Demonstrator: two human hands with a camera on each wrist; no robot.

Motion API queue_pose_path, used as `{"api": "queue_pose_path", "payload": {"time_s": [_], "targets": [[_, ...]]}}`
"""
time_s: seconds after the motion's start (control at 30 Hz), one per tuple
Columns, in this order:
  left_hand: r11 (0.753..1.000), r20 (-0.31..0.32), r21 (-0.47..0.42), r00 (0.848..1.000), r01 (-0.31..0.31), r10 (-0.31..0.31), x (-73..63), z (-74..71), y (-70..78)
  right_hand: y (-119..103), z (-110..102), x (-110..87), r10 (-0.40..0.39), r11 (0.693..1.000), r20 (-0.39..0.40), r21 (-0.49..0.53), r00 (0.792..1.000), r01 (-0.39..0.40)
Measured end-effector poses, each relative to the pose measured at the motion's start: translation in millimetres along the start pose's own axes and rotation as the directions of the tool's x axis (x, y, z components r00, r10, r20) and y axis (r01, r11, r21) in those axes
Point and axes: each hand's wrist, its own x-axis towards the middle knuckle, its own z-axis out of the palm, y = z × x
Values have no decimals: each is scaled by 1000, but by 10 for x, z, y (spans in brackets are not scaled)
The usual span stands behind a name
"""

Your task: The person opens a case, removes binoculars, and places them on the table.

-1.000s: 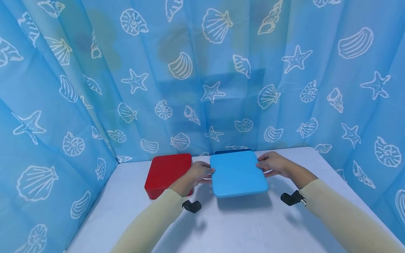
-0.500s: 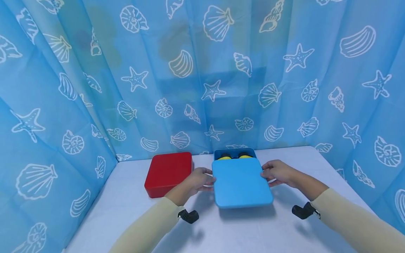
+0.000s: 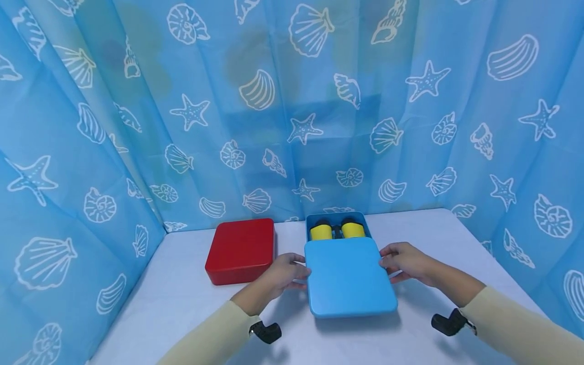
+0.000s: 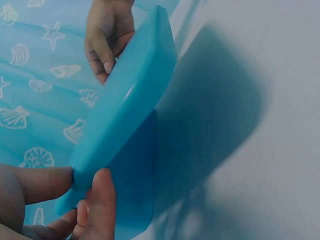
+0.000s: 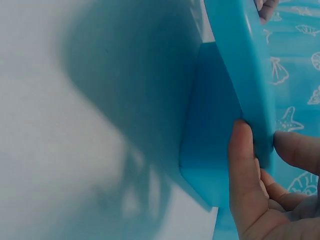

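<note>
A light blue box lid [image 3: 350, 278] is held level above the white table by both hands, one at each side. My left hand [image 3: 284, 276] pinches its left edge, thumb on top and fingers beneath. At the right edge my right hand [image 3: 406, 262] pinches it the same way. Behind and partly under the lid stands the blue box [image 3: 312, 219], its far part uncovered. Yellow and black binoculars [image 3: 353, 229] lie inside, their near end hidden by the lid. Both wrist views show the lid [image 4: 125, 100] raised off the box [image 5: 207, 135], casting a shadow on the table.
A red box [image 3: 242, 248] with its lid on stands left of the blue box, close to my left forearm. The white table [image 3: 191, 314] ends at a blue curtain [image 3: 274, 126] with white seashells, which hangs behind and at both sides.
Both hands have drawn the lid back toward me, off the far part of the blue box. The binoculars, hidden at first, now show. The red box has stayed in place.
</note>
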Motion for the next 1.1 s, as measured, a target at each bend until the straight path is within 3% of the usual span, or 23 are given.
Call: {"api": "queue_pose_path", "payload": {"time_s": [0.27,0.57,1.1], "targets": [[1000,-12,-9,1000,-17,17,-145,-12,-86,65,80,-140,-15,999,5,51,1000,15],[1000,1,5,1000,-12,12,-264,51,-227,133,184,-292,25,997,-1,68,1000,-25],[996,-13,40,997,76,-76,-439,282,-375,295,216,-512,131,987,15,97,991,-132]]}}
